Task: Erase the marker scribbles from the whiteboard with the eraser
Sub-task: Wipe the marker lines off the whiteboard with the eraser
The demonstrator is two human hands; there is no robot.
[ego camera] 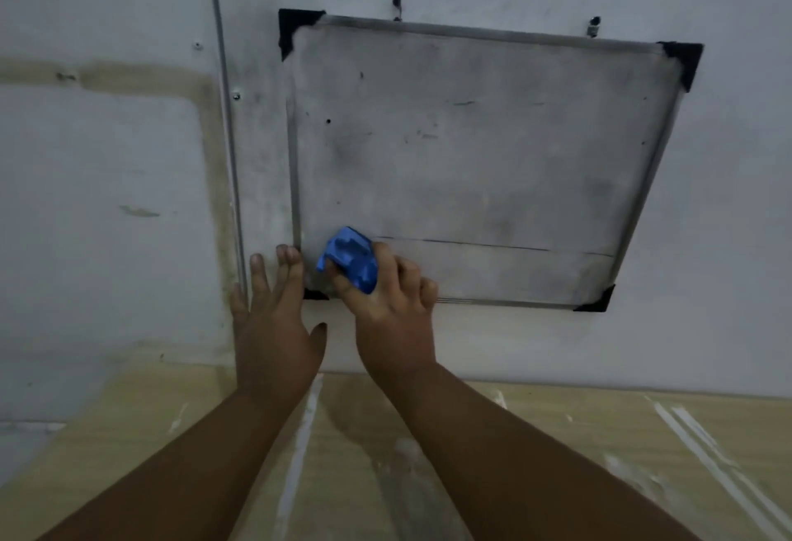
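Both my forearms reach up over the table (557, 433) to the wall. My left hand (274, 317) lies flat and open, fingertips at the whiteboard (471, 163) frame's lower-left corner. My right hand (392, 309) grips the blue eraser (349, 259), pressed against that corner, just below a thin dark marker line (471, 244).

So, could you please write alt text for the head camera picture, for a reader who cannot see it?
A right hand presses a blue eraser on the lower left corner of a smudged whiteboard hanging on a wall. The left hand lies flat beside the frame, and a thin dark line remains on the board.
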